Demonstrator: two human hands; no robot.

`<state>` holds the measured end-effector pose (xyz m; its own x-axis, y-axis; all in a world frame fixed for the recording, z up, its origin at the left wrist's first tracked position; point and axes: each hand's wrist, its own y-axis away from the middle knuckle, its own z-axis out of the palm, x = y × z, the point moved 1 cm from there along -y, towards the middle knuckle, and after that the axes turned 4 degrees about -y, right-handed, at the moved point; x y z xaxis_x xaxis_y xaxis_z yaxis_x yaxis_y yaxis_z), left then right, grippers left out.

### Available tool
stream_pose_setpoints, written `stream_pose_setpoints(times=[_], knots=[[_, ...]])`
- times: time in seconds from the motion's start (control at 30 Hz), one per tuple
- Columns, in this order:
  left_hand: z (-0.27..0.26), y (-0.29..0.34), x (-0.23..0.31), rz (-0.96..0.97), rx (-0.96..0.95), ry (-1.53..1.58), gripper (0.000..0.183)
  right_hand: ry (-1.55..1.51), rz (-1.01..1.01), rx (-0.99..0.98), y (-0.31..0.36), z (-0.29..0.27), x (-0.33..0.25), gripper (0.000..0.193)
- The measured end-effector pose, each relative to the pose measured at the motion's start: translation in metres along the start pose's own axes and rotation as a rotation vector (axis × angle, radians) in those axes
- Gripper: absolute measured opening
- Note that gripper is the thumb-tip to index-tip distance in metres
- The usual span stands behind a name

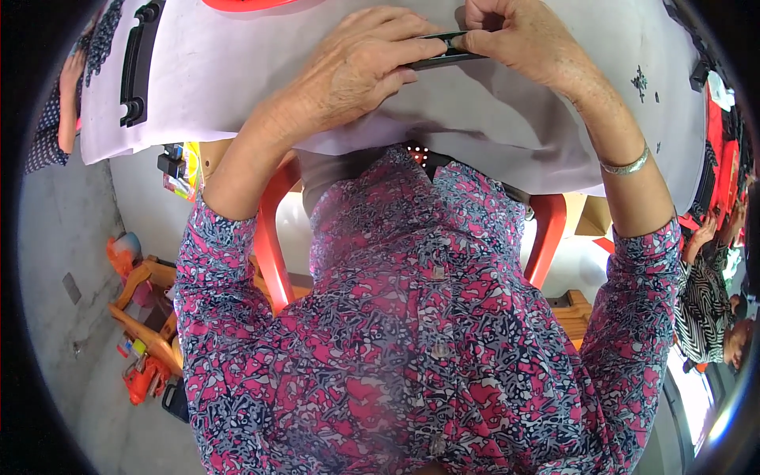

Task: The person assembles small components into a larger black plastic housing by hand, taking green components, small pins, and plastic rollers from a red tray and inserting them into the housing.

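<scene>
At the far edge of the view, my left hand (356, 63) is closed around the left end of a narrow black plastic piece (434, 62) shaped like a channel. My right hand (526, 43) pinches at the piece's right part, thumb and forefinger over its inner side. Whether a small part sits between those fingertips is hidden. A longer black part (135, 67) of similar look, with a rounded fitting near each end, lies to the left on the pale cloth-covered table (214, 79). Several tiny dark pieces (640, 82) are scattered right of my right hand.
A red round-edged container (245, 4) stands at the far side. Red chair arms (273, 237) flank my body. Another person's arm (69, 103) shows at the left; a person in striped clothing (703, 309) sits at the right, beside red and black items (720, 166).
</scene>
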<state>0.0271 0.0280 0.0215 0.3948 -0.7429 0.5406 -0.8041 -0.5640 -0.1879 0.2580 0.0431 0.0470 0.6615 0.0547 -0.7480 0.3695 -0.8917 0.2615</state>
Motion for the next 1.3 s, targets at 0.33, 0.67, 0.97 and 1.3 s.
stream_pose_setpoints(times=[0.33, 0.67, 0.97, 1.3], knots=[[0.000, -0.002, -0.003, 0.081, 0.201, 0.166, 0.040, 0.060, 0.039, 0.023, 0.001, -0.003, -0.011, 0.015], [0.044, -0.011, -0.049, 0.620, 0.600, 0.068, 0.041, 0.047, -0.007, 0.001, -0.001, -0.002, -0.004, 0.017], [0.025, 0.002, -0.023, 0.073, 0.258, 0.078, 0.036, 0.062, -0.059, 0.046, 0.003, -0.001, -0.001, 0.019], [0.046, 0.000, -0.045, 0.340, 0.448, 0.078, 0.030, 0.018, -0.006, 0.006, 0.004, -0.001, -0.015, 0.015]])
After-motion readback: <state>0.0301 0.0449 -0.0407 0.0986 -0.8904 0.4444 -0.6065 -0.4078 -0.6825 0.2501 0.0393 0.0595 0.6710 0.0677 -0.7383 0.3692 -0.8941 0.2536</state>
